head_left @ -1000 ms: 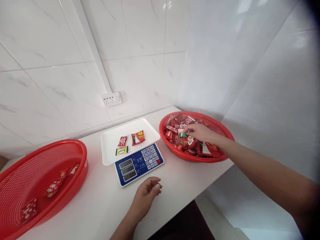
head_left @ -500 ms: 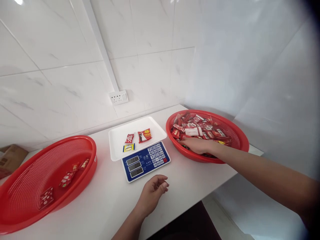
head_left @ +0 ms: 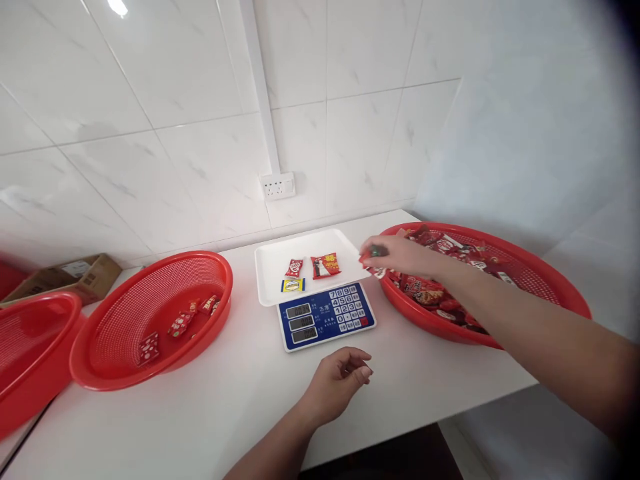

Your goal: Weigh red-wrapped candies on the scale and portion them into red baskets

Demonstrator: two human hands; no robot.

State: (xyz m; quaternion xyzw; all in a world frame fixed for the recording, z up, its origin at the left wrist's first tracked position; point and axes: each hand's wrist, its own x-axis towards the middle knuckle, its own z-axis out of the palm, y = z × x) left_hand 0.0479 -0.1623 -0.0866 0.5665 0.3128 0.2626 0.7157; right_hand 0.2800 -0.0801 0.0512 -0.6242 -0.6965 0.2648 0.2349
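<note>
My right hand (head_left: 397, 255) is closed on wrapped candies (head_left: 373, 257), red and dark green, at the left rim of the right red basket (head_left: 420, 319). That basket is heaped with red-wrapped snacks (head_left: 425, 290), partly covered by my forearm. Left of this hand is the white pan (head_left: 270, 267) of a digital scale (head_left: 325, 319). Two red packets, one small (head_left: 295, 268) and one larger (head_left: 325, 265), lie on the pan beside a yellow-and-blue packet (head_left: 293, 285). In front of the scale my left hand (head_left: 340, 383) is empty, fingers loosely curled and apart from the thumb.
A second red basket (head_left: 120, 310) with several red packets (head_left: 183, 323) stands on the white table (head_left: 215, 413) at left. Beyond it are another red container (head_left: 37, 340) and a cardboard box (head_left: 70, 277). A tiled wall with a socket (head_left: 278, 187) rises behind.
My right hand has come up out of the right basket with wrapped candies and moved toward the scale pan. The view has shifted left. My left hand keeps its pose.
</note>
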